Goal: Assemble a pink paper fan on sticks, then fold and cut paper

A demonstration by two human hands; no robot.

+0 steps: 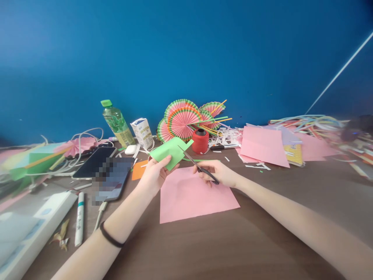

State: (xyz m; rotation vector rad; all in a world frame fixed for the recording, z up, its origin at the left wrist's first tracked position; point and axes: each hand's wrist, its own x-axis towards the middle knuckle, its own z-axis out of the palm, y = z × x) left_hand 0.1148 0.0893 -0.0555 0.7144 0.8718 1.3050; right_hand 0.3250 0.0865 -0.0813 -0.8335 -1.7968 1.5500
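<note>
Green paper (170, 152), folded, light, a narrow tab jutting at its top corner; left hand (154, 175) pinches its lower edge above pink sheet (195, 194) mid-table; right hand (218, 173) grips scissors (198, 165), blades touching the paper

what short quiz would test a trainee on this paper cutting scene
1. True or false: the right hand holds the scissors.
2. Which sheet lies flat on the table under both hands? A) pink sheet B) orange sheet C) blue sheet
3. Fill in: the left hand has its grip on a folded piece of ____ paper.

Key:
1. True; the blades meet the paper's edge.
2. A
3. green
</note>
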